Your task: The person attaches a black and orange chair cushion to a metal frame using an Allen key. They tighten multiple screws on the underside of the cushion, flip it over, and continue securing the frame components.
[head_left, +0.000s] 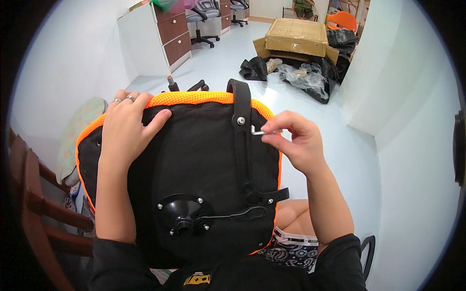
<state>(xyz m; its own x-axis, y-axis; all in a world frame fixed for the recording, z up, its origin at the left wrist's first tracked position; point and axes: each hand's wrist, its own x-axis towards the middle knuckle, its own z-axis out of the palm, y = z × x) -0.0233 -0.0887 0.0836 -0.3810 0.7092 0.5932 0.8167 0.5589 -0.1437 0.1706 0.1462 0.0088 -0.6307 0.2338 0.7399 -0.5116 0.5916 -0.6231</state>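
An office chair seat (194,155) with a black underside and orange mesh edge rests upside down across my lap. My left hand (127,123) lies over its far left edge, thumb and fingers apart, pressing on the cushion. Between the thumb and fingers of my right hand (297,138) is a silver hex key (259,131), its bent end beside the black armrest (241,150). One bolt (241,121) sits in the armrest's upper part and another (271,201) in its lower foot. A black mounting plate (183,215) with a wire lever (238,213) is bolted to the seat.
Beyond the seat stands a chair base (194,86) with a gas lift. An opened cardboard box (297,36) and plastic wrapping (306,77) lie farther back. A wooden chair (43,203) is close on my left, a white wall (417,121) on my right. A person (303,8) is far off.
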